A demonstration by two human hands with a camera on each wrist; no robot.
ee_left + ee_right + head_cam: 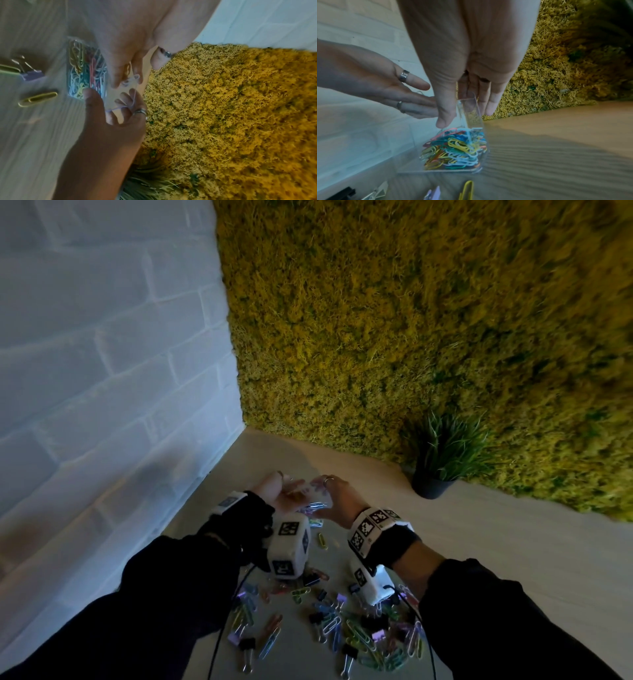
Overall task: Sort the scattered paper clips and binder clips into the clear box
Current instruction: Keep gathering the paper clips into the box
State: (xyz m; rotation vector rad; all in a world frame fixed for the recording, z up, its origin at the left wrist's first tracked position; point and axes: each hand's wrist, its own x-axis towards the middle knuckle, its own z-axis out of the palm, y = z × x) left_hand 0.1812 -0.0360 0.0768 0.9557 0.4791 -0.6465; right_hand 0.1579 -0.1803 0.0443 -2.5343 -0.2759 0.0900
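risk first — tipping the clear box (471,135) with the fingers crowded at its open top, or dropping a clip past the rim onto the wooden table (479,542). likely cause: two hands meeting over one narrow, light box that sits far from the pile.

from left to right: left hand (274,491) flat and relaxed, palm turned up beside the box, gripping nothing that can be made out. then the clear box itself, upright on the table between both hands, transparent walls, already part-filled with a tangle of paper clips (455,150) in yellow, blue, green and pink. then right hand (337,494), fingers straight and pointing down at the box top, thumb against the near wall — whether a clip is pinched, cannot tell.

nearer, plenty not yet sorted: scattered paper clips (346,631) and binder clips (378,637), and a potted plant (442,460) far right.
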